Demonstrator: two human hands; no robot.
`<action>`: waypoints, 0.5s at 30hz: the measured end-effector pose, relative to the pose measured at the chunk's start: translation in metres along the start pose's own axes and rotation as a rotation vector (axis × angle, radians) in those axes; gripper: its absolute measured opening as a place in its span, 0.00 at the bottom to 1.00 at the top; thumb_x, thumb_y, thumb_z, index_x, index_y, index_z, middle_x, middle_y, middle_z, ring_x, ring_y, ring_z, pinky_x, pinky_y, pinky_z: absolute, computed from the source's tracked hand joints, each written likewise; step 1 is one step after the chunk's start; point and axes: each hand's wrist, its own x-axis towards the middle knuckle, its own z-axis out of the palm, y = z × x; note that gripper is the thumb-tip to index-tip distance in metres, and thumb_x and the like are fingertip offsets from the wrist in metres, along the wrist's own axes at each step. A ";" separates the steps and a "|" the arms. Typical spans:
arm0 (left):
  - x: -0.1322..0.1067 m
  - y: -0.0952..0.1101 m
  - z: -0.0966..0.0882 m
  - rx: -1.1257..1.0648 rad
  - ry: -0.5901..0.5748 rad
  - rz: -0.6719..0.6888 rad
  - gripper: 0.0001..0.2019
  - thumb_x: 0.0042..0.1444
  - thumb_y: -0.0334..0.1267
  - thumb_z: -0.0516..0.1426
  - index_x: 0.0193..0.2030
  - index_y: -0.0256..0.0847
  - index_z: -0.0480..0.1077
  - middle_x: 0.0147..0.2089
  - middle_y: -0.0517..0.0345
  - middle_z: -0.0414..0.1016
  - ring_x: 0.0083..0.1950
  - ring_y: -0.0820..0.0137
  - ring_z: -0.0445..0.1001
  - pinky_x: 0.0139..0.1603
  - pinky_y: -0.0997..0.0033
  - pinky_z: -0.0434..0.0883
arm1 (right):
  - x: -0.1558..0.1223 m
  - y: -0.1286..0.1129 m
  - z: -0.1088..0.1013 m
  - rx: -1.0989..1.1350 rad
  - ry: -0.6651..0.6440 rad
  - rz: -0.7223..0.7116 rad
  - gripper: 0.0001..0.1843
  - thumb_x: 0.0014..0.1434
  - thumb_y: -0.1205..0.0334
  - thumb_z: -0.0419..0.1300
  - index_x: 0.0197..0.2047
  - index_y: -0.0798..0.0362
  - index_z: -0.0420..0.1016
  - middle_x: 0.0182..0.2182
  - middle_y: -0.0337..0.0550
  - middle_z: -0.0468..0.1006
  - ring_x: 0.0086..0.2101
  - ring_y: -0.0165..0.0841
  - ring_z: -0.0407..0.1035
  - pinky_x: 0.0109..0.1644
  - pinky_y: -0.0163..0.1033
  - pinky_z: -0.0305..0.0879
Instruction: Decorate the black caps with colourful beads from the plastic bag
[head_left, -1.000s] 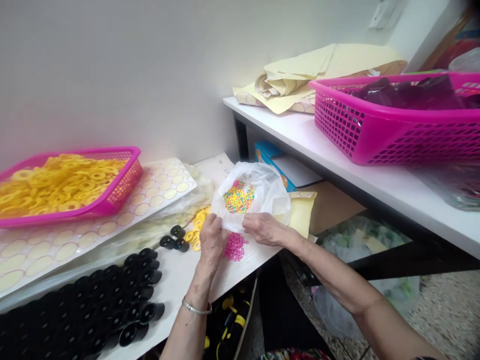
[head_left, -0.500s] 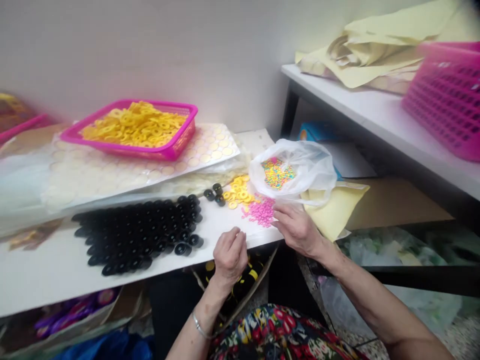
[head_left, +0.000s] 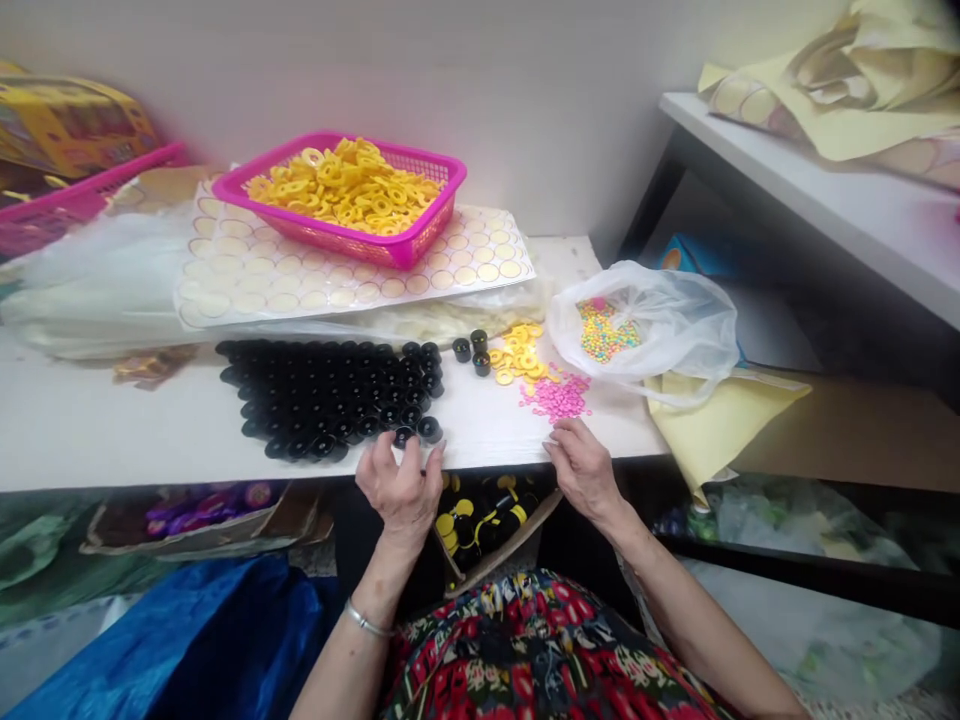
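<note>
My left hand [head_left: 401, 482] reaches to the front edge of a block of several black cups [head_left: 330, 395], its fingertips pinched round one black cup [head_left: 405, 436]. My right hand [head_left: 583, 468] rests at the white table's edge [head_left: 97, 440], fingers curled, just below a small pile of pink beads [head_left: 559, 396]. Beside the beads lie yellow rings [head_left: 517, 362] and two or three loose black cups [head_left: 472, 352]. A clear plastic bag [head_left: 660, 320] holding multicoloured beads [head_left: 604, 335] sits to the right, on a yellow sheet [head_left: 720, 420].
A pink basket [head_left: 420, 235] of yellow rings stands on a sheet of round stickers [head_left: 247, 275] at the back. A second pink basket [head_left: 82, 195] is far left. A higher shelf [head_left: 810, 200] with crumpled yellow paper [head_left: 847, 90] is at right. A box [head_left: 487, 520] of yellow-black parts sits under the table.
Both hands let go of the plastic bag and dropped to the table edge. My left hand moved left to the black cups. The view swung left and down.
</note>
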 end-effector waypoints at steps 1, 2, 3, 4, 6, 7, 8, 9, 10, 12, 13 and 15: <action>0.003 0.003 0.002 0.025 -0.022 -0.001 0.14 0.49 0.46 0.62 0.37 0.38 0.72 0.52 0.40 0.66 0.55 0.52 0.60 0.53 0.51 0.60 | 0.004 0.001 0.000 -0.020 0.009 -0.010 0.07 0.62 0.69 0.50 0.38 0.52 0.68 0.37 0.47 0.70 0.39 0.37 0.67 0.41 0.42 0.68; 0.006 0.006 0.005 0.051 -0.044 -0.002 0.15 0.49 0.48 0.62 0.36 0.38 0.71 0.54 0.39 0.65 0.57 0.50 0.58 0.54 0.48 0.58 | 0.008 0.002 -0.001 -0.041 0.013 -0.024 0.07 0.61 0.69 0.50 0.38 0.52 0.68 0.37 0.48 0.70 0.39 0.37 0.67 0.41 0.42 0.68; 0.008 0.009 0.007 0.071 -0.063 -0.005 0.16 0.49 0.49 0.61 0.36 0.38 0.71 0.55 0.38 0.64 0.58 0.48 0.57 0.55 0.45 0.56 | 0.012 0.003 -0.002 -0.059 0.017 -0.037 0.07 0.61 0.69 0.51 0.37 0.52 0.69 0.37 0.48 0.71 0.39 0.38 0.67 0.42 0.43 0.68; 0.011 0.011 0.009 0.078 -0.076 -0.014 0.16 0.49 0.50 0.61 0.35 0.38 0.70 0.56 0.38 0.64 0.59 0.46 0.55 0.55 0.43 0.55 | 0.017 0.005 -0.003 -0.076 0.020 -0.043 0.07 0.61 0.69 0.51 0.37 0.52 0.69 0.37 0.48 0.71 0.39 0.38 0.67 0.42 0.43 0.68; 0.015 0.015 0.012 0.047 -0.092 -0.047 0.16 0.50 0.51 0.60 0.34 0.38 0.69 0.56 0.38 0.64 0.60 0.45 0.54 0.56 0.40 0.53 | 0.025 0.008 -0.005 -0.103 0.029 -0.024 0.06 0.61 0.69 0.51 0.36 0.52 0.69 0.36 0.48 0.71 0.38 0.38 0.67 0.42 0.43 0.67; 0.016 0.016 0.014 0.016 -0.091 -0.070 0.16 0.50 0.51 0.60 0.34 0.39 0.68 0.56 0.38 0.64 0.61 0.44 0.54 0.56 0.39 0.52 | 0.028 0.010 -0.005 -0.113 0.033 -0.004 0.06 0.61 0.68 0.51 0.36 0.52 0.69 0.35 0.47 0.71 0.38 0.38 0.67 0.42 0.43 0.67; 0.016 0.017 0.015 -0.013 -0.088 -0.094 0.16 0.50 0.52 0.60 0.33 0.39 0.68 0.56 0.38 0.64 0.61 0.44 0.54 0.56 0.38 0.51 | 0.030 0.012 -0.005 -0.123 0.037 0.016 0.06 0.61 0.68 0.51 0.35 0.52 0.69 0.35 0.47 0.71 0.38 0.38 0.67 0.41 0.42 0.67; 0.017 0.017 0.017 -0.036 -0.085 -0.115 0.17 0.50 0.52 0.60 0.32 0.39 0.68 0.56 0.38 0.64 0.61 0.44 0.53 0.56 0.37 0.50 | 0.032 0.014 -0.004 -0.135 0.035 0.028 0.06 0.61 0.68 0.51 0.34 0.52 0.69 0.34 0.46 0.71 0.37 0.38 0.66 0.41 0.42 0.66; 0.017 0.018 0.020 -0.047 -0.081 -0.130 0.17 0.49 0.52 0.60 0.32 0.39 0.68 0.56 0.38 0.64 0.62 0.43 0.53 0.56 0.36 0.49 | 0.034 0.017 -0.002 -0.146 0.027 0.030 0.06 0.60 0.68 0.51 0.34 0.52 0.69 0.34 0.46 0.71 0.37 0.38 0.66 0.40 0.42 0.66; 0.017 0.017 0.024 -0.042 -0.076 -0.143 0.17 0.49 0.52 0.60 0.31 0.38 0.67 0.56 0.38 0.64 0.62 0.42 0.53 0.56 0.35 0.48 | 0.040 0.020 0.001 -0.173 0.001 0.008 0.07 0.60 0.68 0.52 0.33 0.52 0.69 0.33 0.46 0.71 0.37 0.38 0.66 0.41 0.42 0.65; 0.018 0.016 0.025 -0.027 -0.074 -0.138 0.17 0.49 0.52 0.60 0.30 0.38 0.67 0.55 0.38 0.64 0.62 0.42 0.52 0.56 0.34 0.48 | 0.044 0.021 0.002 -0.185 -0.016 -0.005 0.07 0.60 0.68 0.52 0.32 0.52 0.68 0.33 0.46 0.71 0.37 0.38 0.66 0.41 0.42 0.65; 0.019 0.014 0.027 0.009 -0.060 -0.108 0.15 0.50 0.50 0.60 0.30 0.38 0.68 0.54 0.38 0.65 0.62 0.42 0.52 0.55 0.33 0.48 | 0.053 0.022 0.002 -0.194 -0.033 -0.010 0.07 0.60 0.68 0.52 0.31 0.52 0.68 0.33 0.47 0.71 0.37 0.38 0.66 0.41 0.42 0.65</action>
